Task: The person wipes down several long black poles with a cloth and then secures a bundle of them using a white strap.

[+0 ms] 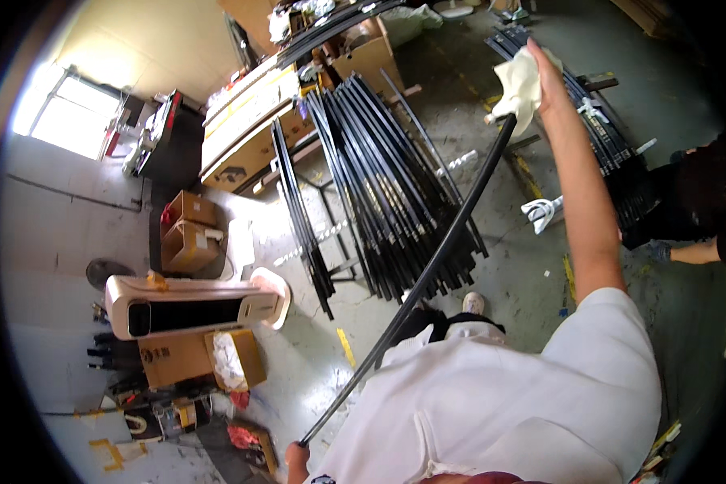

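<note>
A long black tube (431, 266) slants across in front of my body, from low on the left to high on the right. At the lower left edge, my left hand (297, 456) is closed round its near end. My right arm reaches far out, and my right hand (550, 79) grips a cream cloth (518, 87) by the tube's far end. The cloth hides part of that end, so how far it wraps round the tube cannot be made out. Beyond the tube, many similar black tubes (379, 177) lie side by side on a low rack.
Another bundle of black tubes (605, 137) lies at the right, near a person in dark clothes (678, 194). Large cardboard boxes (254, 121) stand at the back. A pale upright appliance (194, 306) and an opened carton (250, 355) are at the left on the grey floor (315, 347).
</note>
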Action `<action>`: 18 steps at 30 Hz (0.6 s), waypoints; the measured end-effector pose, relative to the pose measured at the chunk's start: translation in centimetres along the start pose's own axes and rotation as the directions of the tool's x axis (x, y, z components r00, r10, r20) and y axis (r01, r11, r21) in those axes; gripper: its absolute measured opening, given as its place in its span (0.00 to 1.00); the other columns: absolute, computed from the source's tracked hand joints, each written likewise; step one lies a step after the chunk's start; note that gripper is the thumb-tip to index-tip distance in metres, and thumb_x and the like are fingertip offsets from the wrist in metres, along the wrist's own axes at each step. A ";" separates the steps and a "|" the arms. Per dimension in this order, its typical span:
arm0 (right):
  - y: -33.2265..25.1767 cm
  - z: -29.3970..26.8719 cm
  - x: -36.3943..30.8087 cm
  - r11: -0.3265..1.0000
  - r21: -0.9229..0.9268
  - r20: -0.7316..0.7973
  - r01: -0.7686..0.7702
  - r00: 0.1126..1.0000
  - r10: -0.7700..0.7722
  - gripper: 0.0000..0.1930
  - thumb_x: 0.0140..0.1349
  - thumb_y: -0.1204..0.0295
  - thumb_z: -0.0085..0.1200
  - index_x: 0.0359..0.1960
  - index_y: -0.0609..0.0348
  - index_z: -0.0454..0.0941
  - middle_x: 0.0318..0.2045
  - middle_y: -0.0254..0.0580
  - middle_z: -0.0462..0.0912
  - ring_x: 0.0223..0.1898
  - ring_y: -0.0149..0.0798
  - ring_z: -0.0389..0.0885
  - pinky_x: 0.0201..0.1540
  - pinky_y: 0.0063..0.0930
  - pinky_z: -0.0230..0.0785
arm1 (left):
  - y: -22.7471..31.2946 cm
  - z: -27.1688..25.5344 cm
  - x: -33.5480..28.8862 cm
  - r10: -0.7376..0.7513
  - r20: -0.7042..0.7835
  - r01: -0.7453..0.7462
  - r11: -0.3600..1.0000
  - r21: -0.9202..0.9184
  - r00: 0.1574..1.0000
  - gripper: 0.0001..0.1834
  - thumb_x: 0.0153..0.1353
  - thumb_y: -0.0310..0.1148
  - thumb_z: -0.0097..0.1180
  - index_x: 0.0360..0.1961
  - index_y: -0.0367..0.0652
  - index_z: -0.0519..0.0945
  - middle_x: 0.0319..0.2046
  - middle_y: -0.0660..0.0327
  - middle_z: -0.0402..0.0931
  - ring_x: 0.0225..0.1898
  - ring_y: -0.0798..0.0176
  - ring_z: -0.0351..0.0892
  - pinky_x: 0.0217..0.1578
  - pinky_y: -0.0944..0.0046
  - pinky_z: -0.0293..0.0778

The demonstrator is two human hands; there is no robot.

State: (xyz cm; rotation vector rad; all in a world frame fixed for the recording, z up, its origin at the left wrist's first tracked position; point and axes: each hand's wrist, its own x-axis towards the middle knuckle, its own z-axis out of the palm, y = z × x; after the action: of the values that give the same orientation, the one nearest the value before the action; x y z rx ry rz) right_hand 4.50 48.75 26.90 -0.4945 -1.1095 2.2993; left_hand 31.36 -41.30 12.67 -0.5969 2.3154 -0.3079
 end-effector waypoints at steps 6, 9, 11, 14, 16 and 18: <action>2.9 2.2 0.3 0.996 0.077 0.283 -0.052 0.959 0.028 0.12 0.52 0.58 0.57 0.25 0.51 0.73 0.20 0.31 0.76 0.22 0.32 0.77 0.28 0.26 0.72 | 8.9 0.7 -1.0 0.183 0.064 -0.188 0.979 0.081 0.981 0.31 0.48 0.61 0.49 0.34 0.40 0.77 0.34 0.47 0.77 0.40 0.46 0.76 0.39 0.53 0.71; 5.4 8.5 -4.8 0.983 0.164 0.109 -0.082 0.992 0.065 0.13 0.53 0.58 0.55 0.20 0.47 0.67 0.14 0.30 0.69 0.13 0.31 0.69 0.14 0.25 0.61 | 18.7 -2.2 -3.2 0.390 -0.035 -0.390 0.921 -0.007 0.920 0.27 0.47 0.58 0.53 0.31 0.43 0.73 0.26 0.51 0.76 0.31 0.47 0.76 0.30 0.52 0.71; 6.4 10.9 -6.9 0.980 0.151 0.094 -0.127 0.989 0.114 0.13 0.52 0.58 0.55 0.19 0.47 0.67 0.13 0.30 0.68 0.12 0.31 0.68 0.14 0.25 0.61 | 24.3 -3.0 -3.8 0.502 -0.124 -0.511 0.858 -0.049 0.856 0.25 0.49 0.56 0.53 0.35 0.44 0.71 0.26 0.53 0.77 0.31 0.48 0.77 0.29 0.53 0.71; 9.9 12.2 -10.2 0.996 0.016 0.067 -0.085 0.994 0.084 0.13 0.51 0.59 0.58 0.26 0.52 0.70 0.21 0.32 0.72 0.21 0.32 0.73 0.22 0.24 0.67 | 33.1 -6.8 -6.5 0.555 -0.273 -0.618 0.719 -0.318 0.786 0.23 0.49 0.48 0.58 0.38 0.44 0.67 0.23 0.52 0.76 0.28 0.44 0.76 0.28 0.52 0.70; 14.1 12.9 -14.0 0.994 -0.076 0.052 -0.081 0.995 0.085 0.15 0.50 0.61 0.60 0.31 0.56 0.71 0.25 0.33 0.73 0.26 0.32 0.75 0.26 0.24 0.70 | 38.4 -11.3 -10.0 0.574 -0.313 -0.645 0.576 -0.502 0.756 0.23 0.48 0.45 0.59 0.38 0.43 0.66 0.25 0.49 0.76 0.30 0.44 0.76 0.30 0.54 0.70; 19.5 11.4 -18.5 0.976 -0.124 0.087 -0.179 0.978 0.190 0.15 0.51 0.62 0.58 0.34 0.57 0.71 0.27 0.33 0.73 0.26 0.29 0.74 0.28 0.24 0.69 | 42.6 -14.7 -12.5 0.582 -0.375 -0.664 0.428 -0.613 0.722 0.25 0.48 0.43 0.60 0.41 0.41 0.66 0.29 0.47 0.75 0.33 0.45 0.76 0.33 0.56 0.70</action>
State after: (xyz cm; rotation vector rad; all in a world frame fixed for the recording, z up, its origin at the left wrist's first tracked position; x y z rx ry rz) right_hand 7.08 20.53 19.82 -0.5551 -1.2991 2.4513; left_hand 15.00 2.53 14.36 0.0119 2.5239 1.0184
